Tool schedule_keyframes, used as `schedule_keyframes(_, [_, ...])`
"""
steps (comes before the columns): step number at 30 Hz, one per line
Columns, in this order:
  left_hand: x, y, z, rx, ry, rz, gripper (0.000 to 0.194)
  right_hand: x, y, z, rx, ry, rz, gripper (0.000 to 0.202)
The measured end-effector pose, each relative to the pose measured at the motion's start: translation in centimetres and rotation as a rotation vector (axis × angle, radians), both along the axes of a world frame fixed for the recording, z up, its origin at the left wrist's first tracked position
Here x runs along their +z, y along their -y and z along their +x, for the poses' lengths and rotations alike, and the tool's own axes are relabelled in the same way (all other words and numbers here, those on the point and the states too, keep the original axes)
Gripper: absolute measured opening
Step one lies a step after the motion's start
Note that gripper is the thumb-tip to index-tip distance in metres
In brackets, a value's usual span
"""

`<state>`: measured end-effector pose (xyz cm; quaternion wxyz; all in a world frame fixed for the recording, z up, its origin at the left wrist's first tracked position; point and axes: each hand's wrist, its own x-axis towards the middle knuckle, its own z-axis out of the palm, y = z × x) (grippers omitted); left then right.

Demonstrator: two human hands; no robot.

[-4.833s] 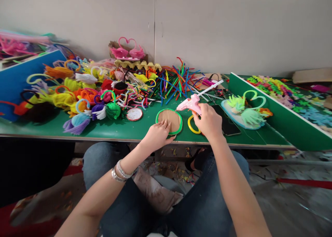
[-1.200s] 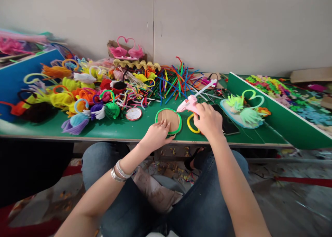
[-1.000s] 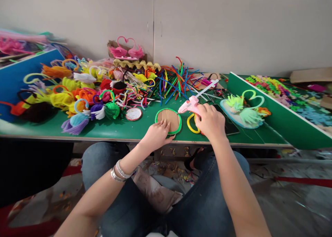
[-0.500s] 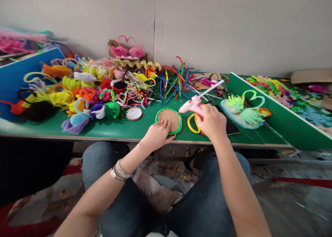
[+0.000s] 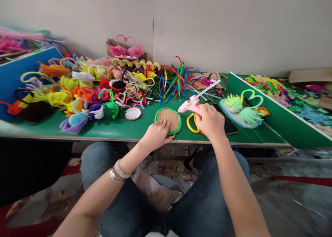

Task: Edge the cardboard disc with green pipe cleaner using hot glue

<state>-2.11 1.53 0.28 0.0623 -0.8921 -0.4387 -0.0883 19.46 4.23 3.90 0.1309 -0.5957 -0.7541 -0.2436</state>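
Faintly, the pink glue gun (image 5: 192, 103) bears unreadable markings (image 5: 189, 105).

1. The counter (image 5: 109, 128) is green and flat.
2. A round cardboard piece (image 5: 169, 116) with a green edge lies near the front.
3. A white circle (image 5: 133, 114) with a red rim is to its left.
4. A yellow handle (image 5: 189, 126) and a dark phone (image 5: 230, 127) are to its right.
5. Fluffy birds (image 5: 62, 98) make a big pile on the left.
6. Bright sticks (image 5: 172, 81) lie farther back.
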Motion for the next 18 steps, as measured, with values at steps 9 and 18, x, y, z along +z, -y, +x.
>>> schedule_keyframes(9, [-0.04, -0.03, -0.07, 0.006, -0.015, -0.017, 0.058, 0.59, 0.71, 0.32, 0.006, 0.003, 0.005, 0.019])
schedule_keyframes(18, [-0.12, -0.06, 0.00, -0.003, -0.008, 0.000, 0.057, -0.11, 0.03, 0.02, -0.005, -0.003, -0.015, 0.023])
